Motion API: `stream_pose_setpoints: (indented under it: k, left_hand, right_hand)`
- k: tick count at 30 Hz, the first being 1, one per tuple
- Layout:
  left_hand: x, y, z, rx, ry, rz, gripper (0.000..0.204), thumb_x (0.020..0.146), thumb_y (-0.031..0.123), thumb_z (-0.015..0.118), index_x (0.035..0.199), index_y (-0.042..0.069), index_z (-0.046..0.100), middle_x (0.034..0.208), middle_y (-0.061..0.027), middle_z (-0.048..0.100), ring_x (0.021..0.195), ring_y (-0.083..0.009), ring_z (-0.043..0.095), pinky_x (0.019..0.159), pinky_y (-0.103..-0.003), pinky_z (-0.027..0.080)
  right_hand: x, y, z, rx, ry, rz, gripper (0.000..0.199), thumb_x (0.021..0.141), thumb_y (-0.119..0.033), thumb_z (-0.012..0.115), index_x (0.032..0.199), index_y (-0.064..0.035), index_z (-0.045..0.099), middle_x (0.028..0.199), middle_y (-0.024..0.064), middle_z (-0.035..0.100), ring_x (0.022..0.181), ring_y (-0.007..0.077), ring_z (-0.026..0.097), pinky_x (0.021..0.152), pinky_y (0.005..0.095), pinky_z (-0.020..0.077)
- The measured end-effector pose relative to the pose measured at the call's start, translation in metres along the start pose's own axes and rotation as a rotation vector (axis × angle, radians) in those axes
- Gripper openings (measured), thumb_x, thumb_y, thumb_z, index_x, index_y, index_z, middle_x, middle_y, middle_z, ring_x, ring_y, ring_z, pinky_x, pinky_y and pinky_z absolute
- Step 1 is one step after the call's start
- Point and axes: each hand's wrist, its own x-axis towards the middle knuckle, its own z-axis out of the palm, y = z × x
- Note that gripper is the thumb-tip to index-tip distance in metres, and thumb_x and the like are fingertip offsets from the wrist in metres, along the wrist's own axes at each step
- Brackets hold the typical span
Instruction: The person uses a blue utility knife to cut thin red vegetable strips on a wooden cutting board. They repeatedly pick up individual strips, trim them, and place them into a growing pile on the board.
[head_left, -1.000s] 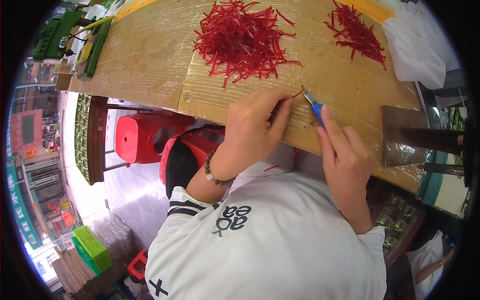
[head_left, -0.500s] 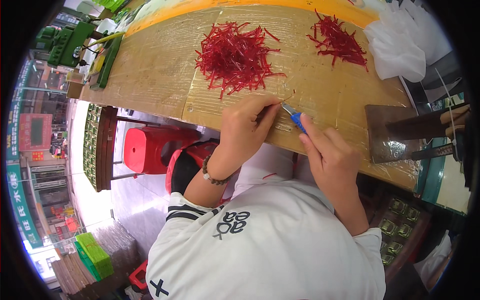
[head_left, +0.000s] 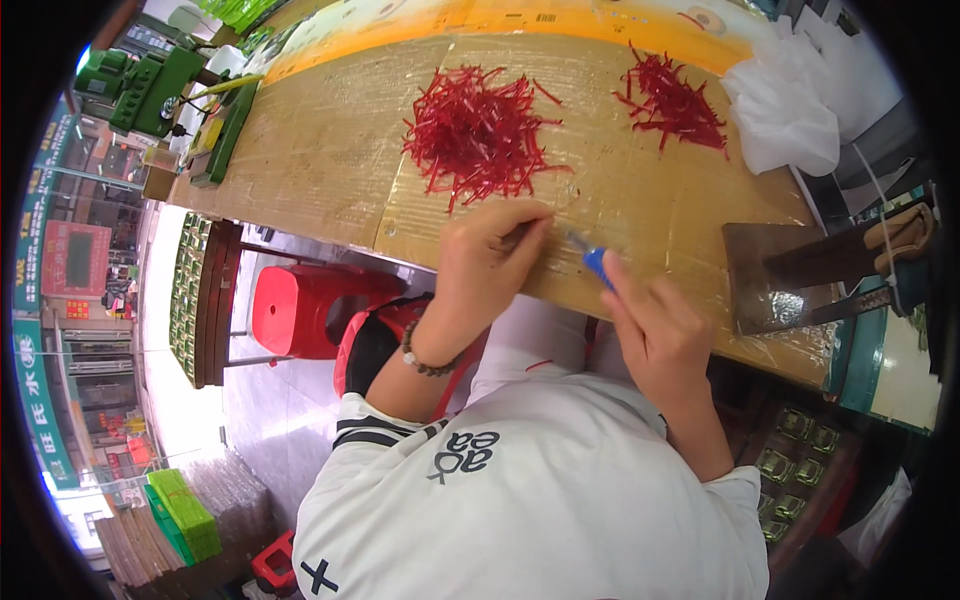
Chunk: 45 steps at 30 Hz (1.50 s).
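My left hand [head_left: 490, 255] pinches its fingertips together just above the table, near its front edge. What lies between the fingertips is too small to make out. To its right, my right hand [head_left: 665, 330] grips a small blue craft knife [head_left: 597, 262], its thin metal blade pointing toward the left fingertips and a little apart from them. Beyond the left hand a large heap of thin red strips [head_left: 480, 135] lies on the brown, film-covered table [head_left: 310, 130]. A smaller heap of red strips [head_left: 676, 102] is farther right.
A green bench machine [head_left: 150, 90] stands at the table's far left. White plastic bags [head_left: 785, 100] and a dark flat plate [head_left: 770, 275] sit on the right. Below the left edge are a red stool [head_left: 285, 310] and a rack of metal parts [head_left: 190, 290].
The craft knife has drawn back slightly from the left fingertips, toward the right. The left hand keeps its pinch. The whole view has shifted a little.
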Motion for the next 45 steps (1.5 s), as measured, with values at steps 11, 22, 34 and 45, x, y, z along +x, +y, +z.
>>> stream_pose_setpoints:
  k: [11, 22, 34, 45]
  left_hand:
    - [0.148, 0.021, 0.043, 0.372, -0.118, 0.425, 0.034, 0.084, 0.017, 0.071, 0.115, 0.005, 0.066, 0.09, -0.0134, 0.072, 0.075, -0.0201, 0.07, 0.068, -0.03, 0.055]
    - [-0.104, -0.025, -0.039, 0.369, -0.79, -0.059, 0.026, 0.082, 0.016, 0.067, 0.108, 0.011, 0.067, 0.101, -0.0109, 0.064, 0.083, -0.0293, 0.065, 0.07, -0.04, 0.053]
    - [-0.179, -0.081, -0.011, 0.182, -0.614, 0.07, 0.028, 0.079, 0.008, 0.066, 0.107, 0.007, 0.068, 0.094, -0.0081, 0.065, 0.084, -0.0275, 0.062, 0.071, -0.037, 0.053]
    - [-0.035, 0.014, -0.01, 0.093, 0.045, 0.241, 0.016, 0.079, -0.004, 0.069, 0.094, -0.001, 0.064, 0.082, -0.0126, 0.063, 0.07, -0.0201, 0.063, 0.062, -0.031, 0.051]
  right_hand:
    - [-0.003, 0.006, -0.002, 0.249, 0.039, 0.014, 0.042, 0.078, -0.014, 0.076, 0.119, -0.014, 0.069, 0.063, 0.0039, 0.052, 0.05, 0.0188, 0.049, 0.046, 0.0317, 0.04]
    - [-0.003, 0.009, 0.003, 0.361, 0.086, -0.043, 0.041, 0.079, -0.016, 0.075, 0.119, -0.0133, 0.068, 0.065, 0.0039, 0.055, 0.051, 0.0181, 0.05, 0.046, 0.0315, 0.04]
    - [-0.007, 0.01, -0.005, 0.334, 0.041, -0.078, 0.037, 0.079, -0.006, 0.074, 0.116, -0.0021, 0.068, 0.073, 0.0112, 0.063, 0.056, 0.0203, 0.055, 0.051, 0.0293, 0.0427]
    - [-0.002, 0.004, 0.001, 0.407, 0.192, 0.071, 0.034, 0.085, -0.007, 0.07, 0.119, -0.0033, 0.066, 0.068, 0.0104, 0.058, 0.054, 0.0189, 0.052, 0.053, 0.0283, 0.0433]
